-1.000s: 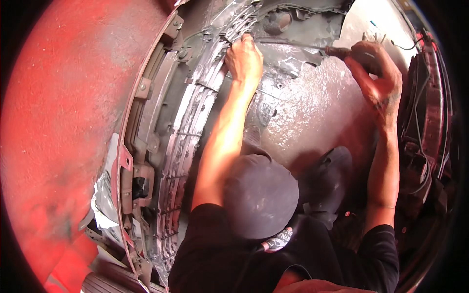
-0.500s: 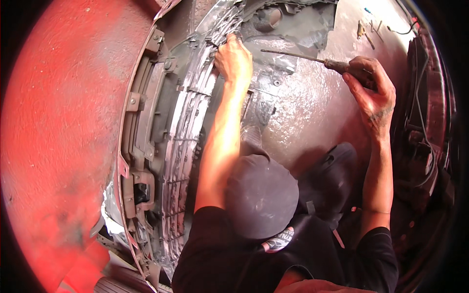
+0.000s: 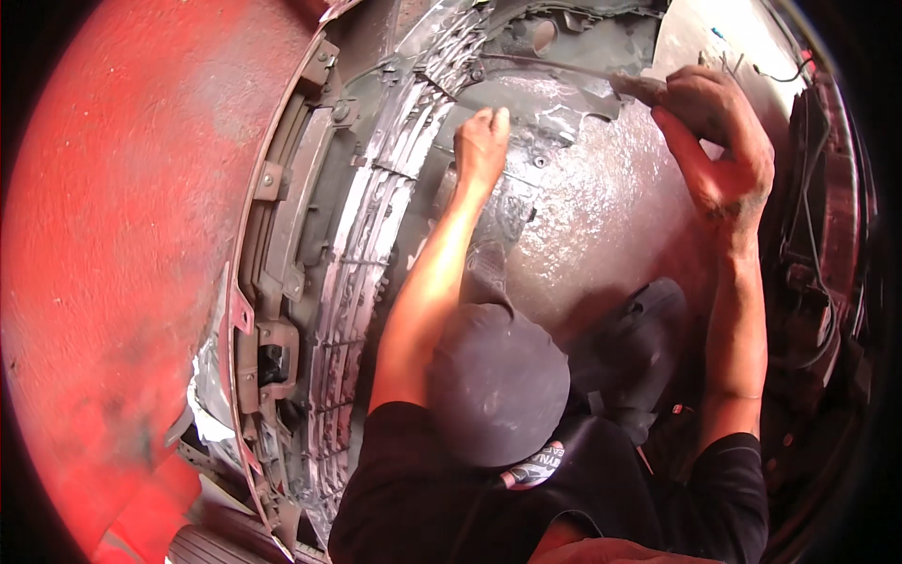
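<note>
Dark and battered, a long thin-shafted screwdriver (image 3: 642,89) sits in my right hand (image 3: 719,141), fingers wrapped round its handle. Its shaft points left toward the upper end of the grille, and the tip is hard to make out against the dark plastic. My left hand (image 3: 482,148) is closed in a pinch just right of the grille slats, apart from them; anything between its fingers is too small to see. The long grille (image 3: 366,216), with pale smeared slats and dark cross ribs, runs down the left of my arms inside a car bumper (image 3: 299,202).
Reddish rough floor (image 3: 122,207) spreads left of the bumper. My bent knee (image 3: 498,385) in dark cloth stands between my arms. Wet-looking grey floor (image 3: 601,207) lies beyond it. A dark car part with a hanging cable (image 3: 810,188) stands along the right.
My left hand has come off the grille, moving down and slightly right. The screwdriver has risen and shifted a little, its tip now nearer the grille's upper end.
</note>
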Motion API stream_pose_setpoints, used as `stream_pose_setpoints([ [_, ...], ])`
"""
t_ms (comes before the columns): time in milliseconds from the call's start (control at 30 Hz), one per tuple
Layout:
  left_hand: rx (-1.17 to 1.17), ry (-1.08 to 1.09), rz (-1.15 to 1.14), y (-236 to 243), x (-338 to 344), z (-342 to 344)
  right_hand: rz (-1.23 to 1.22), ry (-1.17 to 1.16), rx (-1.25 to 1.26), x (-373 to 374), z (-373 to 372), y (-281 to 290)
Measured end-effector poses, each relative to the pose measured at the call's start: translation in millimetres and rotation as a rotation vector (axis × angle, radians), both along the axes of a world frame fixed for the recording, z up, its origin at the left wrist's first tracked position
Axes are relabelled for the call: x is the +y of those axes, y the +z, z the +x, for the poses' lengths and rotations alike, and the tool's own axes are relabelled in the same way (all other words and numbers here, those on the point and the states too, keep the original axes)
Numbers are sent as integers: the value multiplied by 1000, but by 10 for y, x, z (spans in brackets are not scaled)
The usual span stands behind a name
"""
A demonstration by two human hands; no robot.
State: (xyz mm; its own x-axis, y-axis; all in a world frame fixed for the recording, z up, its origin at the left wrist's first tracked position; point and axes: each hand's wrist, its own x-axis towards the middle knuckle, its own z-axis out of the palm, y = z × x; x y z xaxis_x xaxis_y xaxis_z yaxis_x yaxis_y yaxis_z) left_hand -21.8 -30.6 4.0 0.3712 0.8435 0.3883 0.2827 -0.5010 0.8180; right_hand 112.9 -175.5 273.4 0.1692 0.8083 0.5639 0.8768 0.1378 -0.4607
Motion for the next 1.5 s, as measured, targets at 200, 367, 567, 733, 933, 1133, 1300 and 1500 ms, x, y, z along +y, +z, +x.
stream_pose_setpoints([
  [200,-1024,-276,-1146,258,121,-60,-198,63,-4,306,-102,134],
  [367,-1286,-329,-1208,121,220,70,-271,32,-80,443,-170,267],
  [567,-1342,-338,-1241,98,270,63,-252,51,-251,581,-152,379],
  [733,-1393,-361,-1263,113,293,111,-162,131,-292,772,-529,527],
  [933,-1464,-331,-1279,36,347,58,-380,52,70,1241,-1104,826],
  [1133,-1469,-362,-1293,169,310,214,-94,435,456,1502,-786,339],
  [1300,-1487,-345,-1293,138,307,212,-27,452,552,1694,-852,329],
  [1500,-1496,-373,-1281,179,304,268,28,364,396,1785,-813,314],
])
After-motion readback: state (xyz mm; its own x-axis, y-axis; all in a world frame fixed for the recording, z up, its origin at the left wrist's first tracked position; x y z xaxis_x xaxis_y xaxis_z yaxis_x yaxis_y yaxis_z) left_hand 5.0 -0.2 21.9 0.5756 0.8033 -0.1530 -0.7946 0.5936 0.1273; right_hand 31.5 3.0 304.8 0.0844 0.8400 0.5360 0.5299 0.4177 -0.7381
